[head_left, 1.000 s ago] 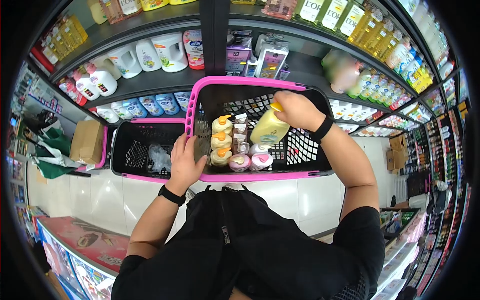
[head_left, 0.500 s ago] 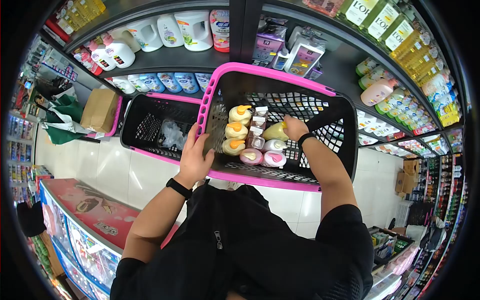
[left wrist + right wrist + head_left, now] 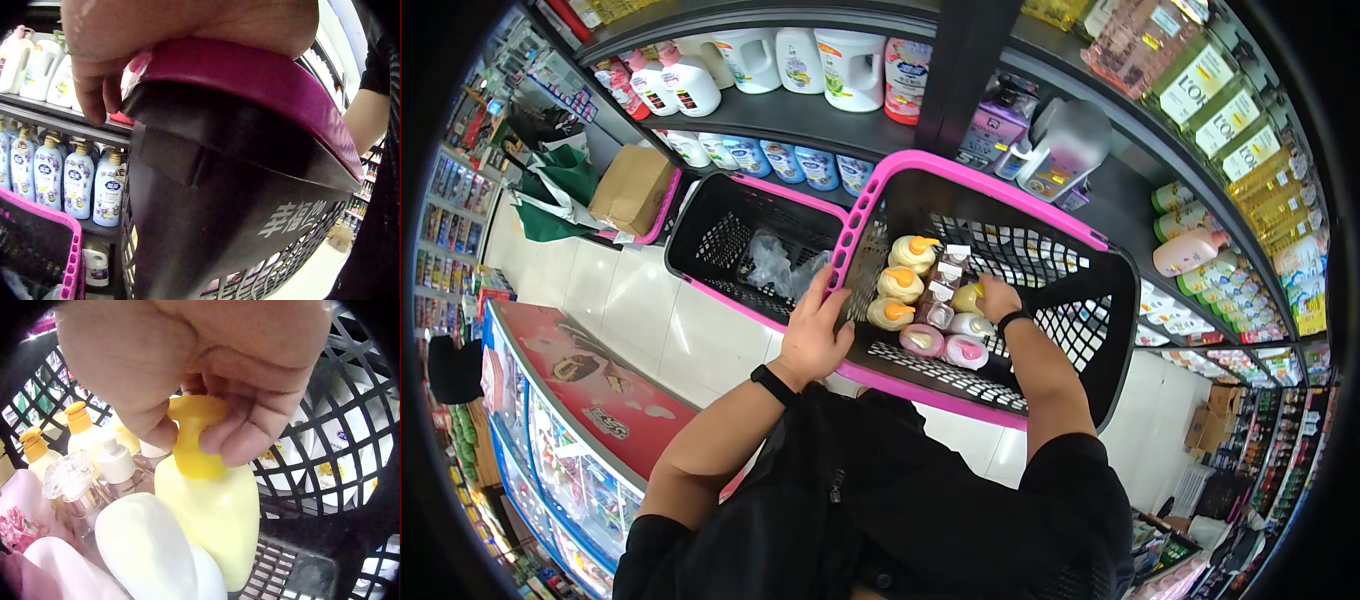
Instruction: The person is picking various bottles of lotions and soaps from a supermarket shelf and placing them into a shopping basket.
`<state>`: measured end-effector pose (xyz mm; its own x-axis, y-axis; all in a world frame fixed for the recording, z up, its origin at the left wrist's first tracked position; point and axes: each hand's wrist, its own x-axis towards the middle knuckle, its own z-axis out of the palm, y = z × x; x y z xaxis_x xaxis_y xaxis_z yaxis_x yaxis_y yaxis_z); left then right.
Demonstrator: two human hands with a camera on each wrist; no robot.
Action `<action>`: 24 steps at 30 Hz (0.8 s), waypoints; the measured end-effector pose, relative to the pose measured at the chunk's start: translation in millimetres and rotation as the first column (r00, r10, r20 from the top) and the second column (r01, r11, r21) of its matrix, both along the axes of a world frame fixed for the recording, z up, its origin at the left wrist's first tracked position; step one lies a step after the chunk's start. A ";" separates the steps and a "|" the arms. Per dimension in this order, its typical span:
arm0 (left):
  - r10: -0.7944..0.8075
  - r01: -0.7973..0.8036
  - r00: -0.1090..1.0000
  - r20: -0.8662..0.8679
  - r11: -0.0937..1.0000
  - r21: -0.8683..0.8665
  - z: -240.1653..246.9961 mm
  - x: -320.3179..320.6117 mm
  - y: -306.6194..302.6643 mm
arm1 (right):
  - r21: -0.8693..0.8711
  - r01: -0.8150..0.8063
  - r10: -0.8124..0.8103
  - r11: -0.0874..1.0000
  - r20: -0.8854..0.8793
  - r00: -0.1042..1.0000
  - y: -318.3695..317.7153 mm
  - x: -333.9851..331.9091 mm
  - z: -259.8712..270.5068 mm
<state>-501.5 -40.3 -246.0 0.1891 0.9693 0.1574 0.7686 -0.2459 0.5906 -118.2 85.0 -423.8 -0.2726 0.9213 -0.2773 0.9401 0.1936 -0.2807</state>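
My right hand (image 3: 1000, 298) reaches into the shopping basket (image 3: 1109, 245) and pinches the yellow pump head (image 3: 199, 434) of a pale yellow pump bottle (image 3: 215, 515). The bottle stands beside a white bottle (image 3: 147, 544) and clear square-shouldered bottles (image 3: 941, 292). Along the basket's left side, cream bottles with orange pumps (image 3: 902, 284) form a row. Two pink pump bottles (image 3: 965, 351) sit at the near side. My left hand (image 3: 815, 335) lies over the near left corner of the pink rim (image 3: 250, 81), fingers extended and thumb spread toward the inside.
A second black basket (image 3: 700, 215) with a crumpled clear bag (image 3: 770, 258) stands to the left, beyond it a cardboard box (image 3: 635, 190). Shelves of bottles rise in front; a pink bottle (image 3: 1190, 253) lies on its side there. A red-topped display case (image 3: 590, 370) stands at my near left.
My right hand has lowered the pale yellow bottle from above into the basket, among the other bottles. My left hand stays at the rim. The head view has turned and shifted.
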 end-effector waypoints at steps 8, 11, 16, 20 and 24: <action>-0.054 0.057 0.990 0.132 0.998 -0.020 -1.6 -12.3 1.9 | -0.117 0.065 -0.072 0.991 -0.058 0.996 0.8 3.2 5.2; -0.026 0.043 0.968 0.251 0.997 -0.061 -1.6 -32.3 -0.6 | -0.155 0.102 -0.083 0.983 0.122 0.989 5.8 -10.4 55.6; 0.081 -0.060 0.955 0.286 0.995 -0.079 -42.1 -95.0 -2.5 | 0.122 0.202 -0.210 0.972 0.059 0.976 15.8 -1.7 77.3; 0.144 -0.079 0.939 0.313 0.975 -0.210 -72.8 -157.0 -3.7 | 0.387 0.186 -0.170 0.903 -0.075 0.983 39.1 -46.7 140.9; 0.127 -0.015 0.928 0.349 0.952 -0.306 -89.7 -225.8 17.4 | 0.421 0.209 -0.123 0.883 -0.221 0.967 70.0 -151.7 216.2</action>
